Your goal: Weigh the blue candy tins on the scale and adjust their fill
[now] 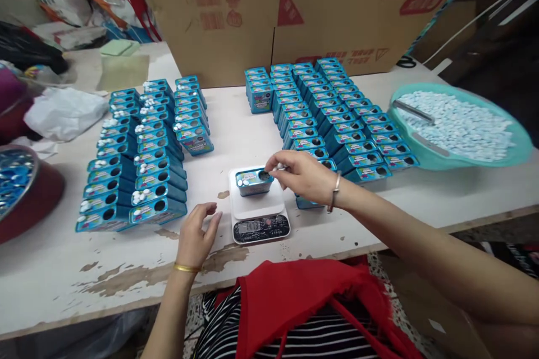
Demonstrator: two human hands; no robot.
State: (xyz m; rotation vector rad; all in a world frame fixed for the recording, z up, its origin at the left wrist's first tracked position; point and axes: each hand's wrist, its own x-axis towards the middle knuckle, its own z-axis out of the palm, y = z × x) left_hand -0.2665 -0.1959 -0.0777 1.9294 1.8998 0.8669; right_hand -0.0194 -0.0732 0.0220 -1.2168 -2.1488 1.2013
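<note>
Filling-and-weighing step in hand, by the look of it. Blue tin (254, 180) sitting on small digital scale (257, 207), hole in its lid facing up. Right hand (301, 175) just beside the tin, fingertips (275, 167) pressed together on something small and pale at the hole, likely a candy piece; too small to tell for sure. Left hand (196, 235) resting on the white table (63, 269) just left of the scale, fingers loosely curled, holding nothing, not touching the scale.

Left of the scale: rows of blue tins (135, 157), many with white pieces lying on their lids. Right and behind: more rows of tins with open holes (332, 115), no pieces on top. Teal basin (517, 148) at far right heaped with pale candy pieces, a metal scoop (415, 111) lying in it. Large cardboard box (295, 5) at the back. Red bowl (25, 196) at left edge, white plastic bag (63, 112) behind it.

Scale readout lit but digits blurred. Judged next need: read the display, add or pull single pieces through the hole, keep the pinch fine, avoid pressing the tin or platform while the reading settles.
</note>
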